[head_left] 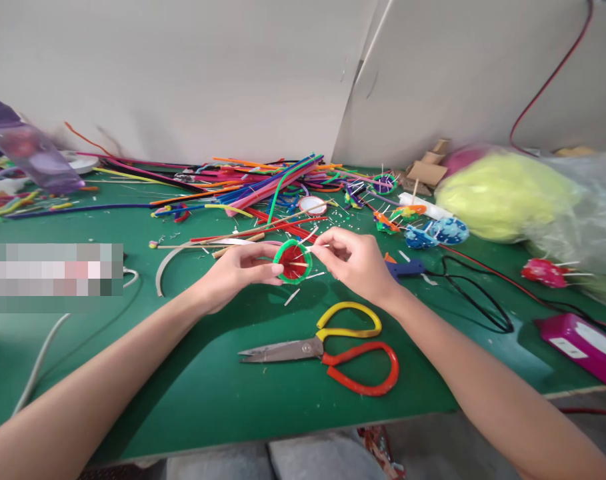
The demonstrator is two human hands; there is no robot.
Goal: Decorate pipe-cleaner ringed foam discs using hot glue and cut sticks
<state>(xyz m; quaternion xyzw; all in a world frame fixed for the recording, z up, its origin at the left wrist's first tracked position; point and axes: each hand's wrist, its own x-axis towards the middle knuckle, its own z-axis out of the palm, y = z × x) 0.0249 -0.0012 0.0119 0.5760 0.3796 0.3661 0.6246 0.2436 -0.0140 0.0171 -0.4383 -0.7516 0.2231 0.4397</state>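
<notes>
So the left hand (245, 268) pinches the green-rimmed red cup (291, 256) over the table (197, 373) — right hand (355, 263) seems to nip a white strip (309, 249) at its edge. Probably mid-fitting — next move calls for a steady hold.

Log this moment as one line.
left hand: holding green-rimmed red piece | right hand: pinched beside its rim | scissors: lying on green table

The bare left forearm (127, 360) and right forearm (467, 360) angle inward; the left hand (245, 268) grips between thumb and fingers, the right hand (355, 263) pinches close beside it.
</notes>
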